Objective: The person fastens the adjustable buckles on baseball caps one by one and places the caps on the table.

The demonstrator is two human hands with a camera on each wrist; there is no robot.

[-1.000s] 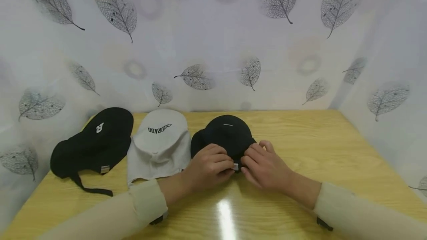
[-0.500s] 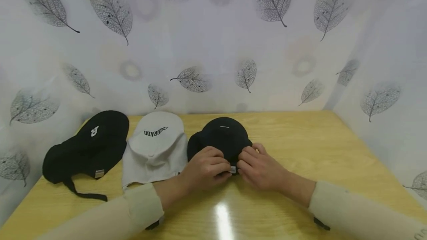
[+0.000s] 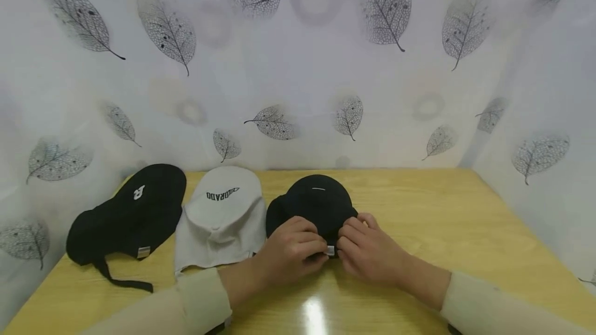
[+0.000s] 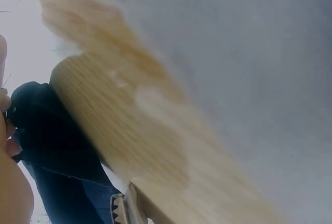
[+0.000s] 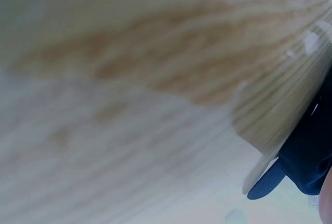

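A person's left hand [image 3: 291, 252] and right hand [image 3: 370, 252] work the near edge of a black cap [image 3: 318, 203] on a wooden desk [image 3: 428, 211], just right of a pale grey cap [image 3: 223, 190] lettered "COLORADO." The left fingers, curled, pinch that edge on the side closer to the grey cap, beside a small white tag [image 3: 331, 250]; the right fingers pinch it on the side farther from the grey cap. Just left of the grey cap lies a second black cap [image 3: 130, 216], bearing a white emblem [image 3: 138, 193] and trailing a black strap [image 3: 132, 284]. A leaf-printed backdrop [image 3: 307, 66] rises behind the grey cap; pale sleeves [image 3: 205, 293] extend nearer the camera than it.
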